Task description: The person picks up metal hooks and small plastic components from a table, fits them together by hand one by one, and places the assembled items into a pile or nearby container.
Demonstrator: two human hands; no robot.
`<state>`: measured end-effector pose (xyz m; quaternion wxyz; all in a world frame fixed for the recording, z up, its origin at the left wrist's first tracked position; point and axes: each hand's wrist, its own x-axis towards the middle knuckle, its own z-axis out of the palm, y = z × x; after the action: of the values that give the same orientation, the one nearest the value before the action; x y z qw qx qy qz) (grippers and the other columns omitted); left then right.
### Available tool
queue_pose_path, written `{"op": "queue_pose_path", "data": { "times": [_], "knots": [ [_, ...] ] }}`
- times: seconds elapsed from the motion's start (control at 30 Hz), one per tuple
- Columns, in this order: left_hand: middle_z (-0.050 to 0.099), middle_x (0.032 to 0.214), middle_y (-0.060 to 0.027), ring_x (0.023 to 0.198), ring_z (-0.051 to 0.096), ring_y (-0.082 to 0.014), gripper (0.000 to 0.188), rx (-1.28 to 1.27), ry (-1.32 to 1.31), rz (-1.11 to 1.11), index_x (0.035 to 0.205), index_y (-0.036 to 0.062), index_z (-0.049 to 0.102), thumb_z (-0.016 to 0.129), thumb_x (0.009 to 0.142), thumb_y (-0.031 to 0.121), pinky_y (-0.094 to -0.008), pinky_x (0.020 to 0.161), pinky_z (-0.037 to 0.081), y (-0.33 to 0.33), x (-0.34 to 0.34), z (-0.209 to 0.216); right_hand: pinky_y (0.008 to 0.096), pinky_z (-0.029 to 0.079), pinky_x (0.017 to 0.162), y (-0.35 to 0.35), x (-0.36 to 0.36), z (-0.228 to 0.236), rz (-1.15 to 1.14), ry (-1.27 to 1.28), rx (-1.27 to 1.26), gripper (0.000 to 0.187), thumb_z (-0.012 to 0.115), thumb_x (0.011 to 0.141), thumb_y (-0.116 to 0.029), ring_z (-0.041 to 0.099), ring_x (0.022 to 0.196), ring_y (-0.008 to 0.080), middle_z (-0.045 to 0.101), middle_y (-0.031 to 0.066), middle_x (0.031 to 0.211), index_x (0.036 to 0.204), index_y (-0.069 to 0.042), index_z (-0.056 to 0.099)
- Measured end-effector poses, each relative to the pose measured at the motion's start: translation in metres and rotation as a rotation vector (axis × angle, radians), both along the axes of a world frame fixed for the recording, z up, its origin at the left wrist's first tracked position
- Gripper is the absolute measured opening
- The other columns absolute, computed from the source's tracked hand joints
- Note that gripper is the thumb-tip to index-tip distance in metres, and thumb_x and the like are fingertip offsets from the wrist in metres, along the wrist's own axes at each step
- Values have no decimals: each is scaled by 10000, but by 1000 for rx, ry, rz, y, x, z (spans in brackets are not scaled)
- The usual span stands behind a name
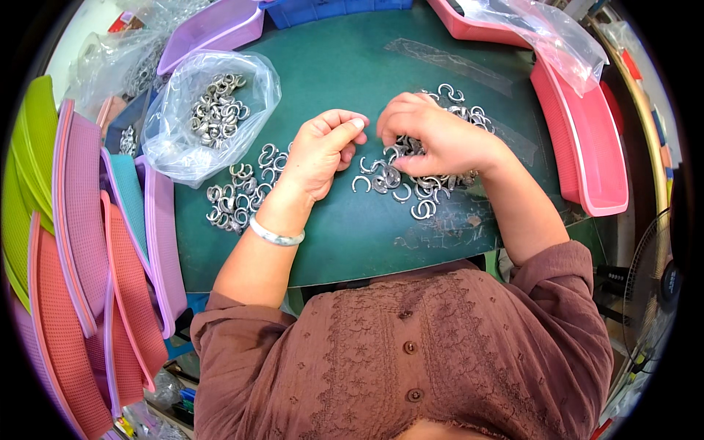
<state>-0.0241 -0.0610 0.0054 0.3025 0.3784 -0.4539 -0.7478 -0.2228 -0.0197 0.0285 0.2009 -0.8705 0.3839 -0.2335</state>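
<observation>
My left hand (328,152) is held above the green table, thumb pressed against the bent fingers. Whatever is in that pinch, if anything, is too small or hidden to make out. Over a pile of C-shaped metal rings (425,192) on the right, my right hand (434,134) curves downward with its thumb apart from the fingers. The fingertips reach among the rings and are partly hidden. A second heap of the same silvery open rings (236,198) lies beside my left forearm. Behind it, a clear plastic bag (253,77) holds more metal rings (220,121).
The green table (330,66) carries strips of clear tape. Pink trays (583,147) line the right side, with plastic film (543,29) over them. A purple tray (209,37) and a blue bin (330,9) stand at the back. Stacked coloured baskets (81,213) crowd the left; a fan (649,286) stands right.
</observation>
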Motion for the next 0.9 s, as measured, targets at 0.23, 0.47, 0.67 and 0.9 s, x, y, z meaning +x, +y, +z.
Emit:
{"op": "queue_pose_path", "data": {
  "times": [0.23, 0.47, 0.67, 0.9],
  "knots": [
    [572, 725, -3, 500, 396, -34, 184, 6, 61, -114, 951, 40, 597, 529, 874, 193, -151, 431, 288, 1, 1, 3, 322, 410, 844, -3, 5, 2, -140, -325, -83, 256, 659, 672, -53, 524, 964, 221, 563, 94, 990, 897, -28, 539],
    [607, 760, -12, 531, 419, -23, 154, -132, 146, -88, 968, 39, 624, 602, 829, 99, -157, 454, 308, 15, -4, 5, 294, 422, 822, -3, 11, -2, -228, -469, 11, 243, 654, 709, -42, 531, 916, 160, 562, 68, 955, 918, -9, 535],
    [577, 708, 25, 523, 402, -12, 144, -315, 143, 45, 944, 35, 629, 615, 828, 118, -156, 452, 298, 19, -10, 2, 225, 439, 637, -2, 13, -7, -272, -579, 118, 210, 655, 735, -82, 514, 748, 86, 556, -2, 809, 897, -35, 529],
    [551, 720, 44, 548, 403, -3, 111, -498, 66, 165, 932, 37, 615, 594, 838, 94, -143, 470, 296, 17, -9, -3, 221, 439, 699, -3, 13, -9, -246, -706, 285, 145, 616, 794, -36, 520, 768, 71, 553, 4, 843, 906, -18, 526]
  ]
}}
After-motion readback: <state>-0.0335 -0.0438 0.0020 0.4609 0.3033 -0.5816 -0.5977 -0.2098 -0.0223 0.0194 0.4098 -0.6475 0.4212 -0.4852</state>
